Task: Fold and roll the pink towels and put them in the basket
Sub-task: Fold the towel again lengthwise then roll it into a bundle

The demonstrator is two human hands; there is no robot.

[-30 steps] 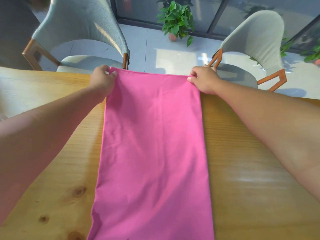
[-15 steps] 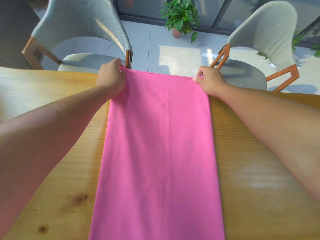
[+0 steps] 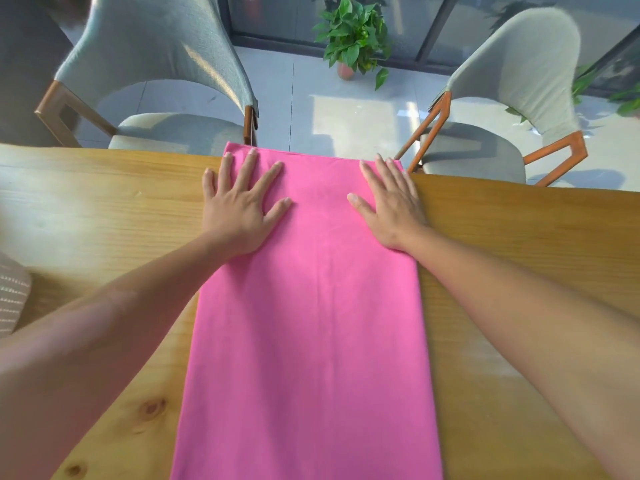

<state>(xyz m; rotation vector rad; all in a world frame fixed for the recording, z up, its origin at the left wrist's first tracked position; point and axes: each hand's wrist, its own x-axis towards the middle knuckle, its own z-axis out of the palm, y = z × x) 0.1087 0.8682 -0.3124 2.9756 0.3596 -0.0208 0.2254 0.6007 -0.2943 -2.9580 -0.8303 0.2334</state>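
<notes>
At the far left edge, a striped, woven-looking object (image 3: pixel 10 299) pokes into view on the wooden table (image 3: pixel 104 202); too little of it shows to tell what it is. Beyond the table's far left side stands a grey upholstered chair (image 3: pixel 156 57) with a wooden frame.

The person's left hand (image 3: pixel 239 209) lies flat, palm down, on the far left part of the pink towel (image 3: pixel 311 323). Its fingers are spread wide and straight, with the little finger off the towel's left edge over the wood; it grips nothing and only presses on the cloth.

The pink towel lies as a long, smooth strip down the middle of the table, running from the far edge, where its end meets the table's rim, to the near edge, where it leaves the picture. A faint crease runs lengthwise along its centre.

On the tiled floor beyond the table, between the two chairs, a potted plant (image 3: pixel 353 39) with green leaves stands by the dark glass panels.

The right hand (image 3: pixel 391 206) also lies flat and palm down on the towel's far right part, fingers extended and close together, thumb set out toward the centre. Its outer side follows the towel's right edge. It holds nothing either.

A second grey chair (image 3: pixel 519 71) with an orange-brown frame stands beyond the table's far right side
</notes>
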